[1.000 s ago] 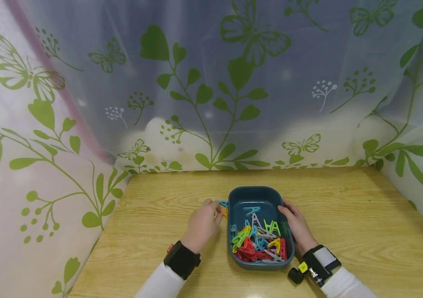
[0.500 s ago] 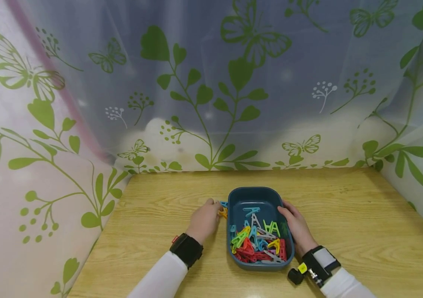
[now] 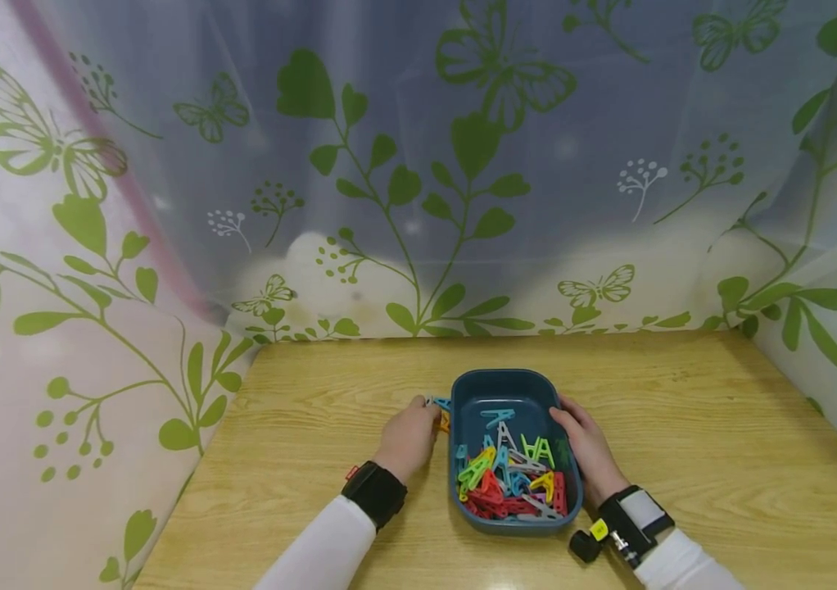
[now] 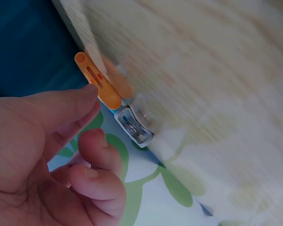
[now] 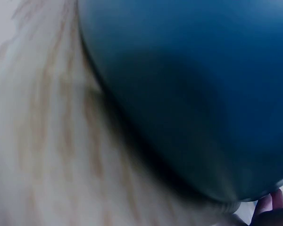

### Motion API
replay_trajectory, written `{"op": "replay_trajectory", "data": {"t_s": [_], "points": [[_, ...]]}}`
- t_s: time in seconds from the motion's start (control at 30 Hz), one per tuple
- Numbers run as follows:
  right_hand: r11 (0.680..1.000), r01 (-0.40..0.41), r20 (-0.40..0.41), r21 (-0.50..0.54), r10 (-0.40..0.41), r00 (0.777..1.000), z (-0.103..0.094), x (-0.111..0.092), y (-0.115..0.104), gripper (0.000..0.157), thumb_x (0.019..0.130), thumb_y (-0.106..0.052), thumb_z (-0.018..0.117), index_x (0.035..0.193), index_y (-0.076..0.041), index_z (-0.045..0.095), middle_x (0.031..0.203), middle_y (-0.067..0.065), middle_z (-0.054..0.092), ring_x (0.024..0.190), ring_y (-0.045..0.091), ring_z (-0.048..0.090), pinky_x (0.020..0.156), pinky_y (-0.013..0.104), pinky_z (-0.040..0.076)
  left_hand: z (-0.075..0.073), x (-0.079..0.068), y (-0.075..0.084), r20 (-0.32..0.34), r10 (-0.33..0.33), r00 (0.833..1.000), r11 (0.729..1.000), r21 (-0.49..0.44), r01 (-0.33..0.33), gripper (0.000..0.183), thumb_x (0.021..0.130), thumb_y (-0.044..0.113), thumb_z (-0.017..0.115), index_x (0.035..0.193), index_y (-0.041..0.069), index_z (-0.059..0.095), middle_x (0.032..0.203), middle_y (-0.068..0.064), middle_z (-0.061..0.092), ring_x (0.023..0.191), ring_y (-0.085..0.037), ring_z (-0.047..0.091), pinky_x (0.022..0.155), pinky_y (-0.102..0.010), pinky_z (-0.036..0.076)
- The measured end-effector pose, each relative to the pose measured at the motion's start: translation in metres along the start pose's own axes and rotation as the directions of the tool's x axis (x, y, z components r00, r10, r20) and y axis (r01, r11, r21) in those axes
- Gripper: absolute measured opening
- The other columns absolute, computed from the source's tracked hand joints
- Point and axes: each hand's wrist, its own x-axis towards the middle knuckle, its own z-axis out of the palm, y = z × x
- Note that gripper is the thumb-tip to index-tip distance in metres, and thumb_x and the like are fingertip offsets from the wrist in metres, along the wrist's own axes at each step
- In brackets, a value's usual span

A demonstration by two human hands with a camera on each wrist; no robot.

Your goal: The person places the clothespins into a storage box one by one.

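In the head view my left hand (image 3: 407,438) reaches in from the left, close beside the blue plastic bin (image 3: 503,383). The thumb and index finger pinch the near end of an orange clothespin (image 4: 92,75); the index contact is partly hidden. My other left fingers curl loosely. Touching or very near the orange one is a grey clothespin (image 4: 133,126), and a blue clothespin (image 3: 444,404) lies beside the bin's wall. On the far side, my right hand (image 3: 585,442) grips the bin's right rim, thumb on the edge, fingers outside it. Several mixed clothespins (image 3: 485,496) lie inside the bin.
The bin stands on a wood-grain table (image 3: 721,459). Behind and along both sides hangs a curtain (image 3: 418,205) printed with green leaves and butterflies. A strapped-on black camera (image 3: 585,545) juts from the right wrist beside the bin's lower corner.
My left hand has moved a little to the right, closer to the clothespins beside the bin. The right hand and the bin stay where they were.
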Motion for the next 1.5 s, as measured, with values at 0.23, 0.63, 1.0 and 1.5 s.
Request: {"op": "replay_trajectory", "data": {"t_s": [0.23, 0.63, 1.0, 1.5], "points": [[1.0, 0.007, -0.006, -0.01, -0.007, 1.0, 0.0, -0.001, 0.0, 0.063, 0.109, -0.042, 0.046, 0.162, -0.013, 0.029, 0.159, 0.02, 0.041, 0.112, 0.009, 0.06, 0.085, 0.019, 0.05, 0.005, 0.001, 0.0, -0.023, -0.011, 1.0, 1.0, 0.024, 0.012, 0.012, 0.088, 0.002, 0.076, 0.096, 0.01, 0.073, 0.089, -0.006, 0.059, 0.063, -0.018, 0.059, 0.053, -0.03, 0.048], [1.0, -0.01, -0.013, -0.01, 0.01, 1.0, 0.001, 0.0, 0.001, 0.064, 0.109, -0.043, 0.047, 0.163, -0.014, 0.028, 0.161, 0.019, 0.04, 0.127, 0.023, 0.055, 0.085, 0.018, 0.05, 0.0, -0.001, 0.002, -0.051, -0.059, 0.997, 0.996, 0.064, 0.062, 0.008, 0.093, 0.001, 0.072, 0.088, 0.008, 0.071, 0.083, -0.007, 0.057, 0.062, -0.019, 0.06, 0.051, -0.032, 0.049], [1.0, -0.001, -0.007, -0.008, 0.001, 1.0, -0.001, 0.002, 0.001, 0.062, 0.11, -0.041, 0.045, 0.163, -0.014, 0.028, 0.16, 0.02, 0.041, 0.122, 0.017, 0.058, 0.086, 0.018, 0.05, -0.037, 0.002, 0.012, -0.22, -0.057, 0.974, 0.998, -0.012, 0.056, 0.009, 0.093, 0.007, 0.075, 0.091, 0.006, 0.067, 0.087, -0.005, 0.057, 0.063, -0.016, 0.06, 0.053, -0.027, 0.049], [1.0, -0.005, -0.007, 0.006, 0.005, 1.0, 0.0, 0.0, 0.0, 0.063, 0.109, -0.044, 0.047, 0.162, -0.016, 0.029, 0.16, 0.018, 0.041, 0.121, 0.017, 0.058, 0.086, 0.019, 0.051, -0.045, -0.024, 0.071, -0.038, 0.201, 0.979, 0.977, 0.075, -0.197, 0.006, 0.098, 0.016, 0.07, 0.1, 0.01, 0.071, 0.087, 0.001, 0.055, 0.062, -0.003, 0.05, 0.051, -0.016, 0.042]]}}
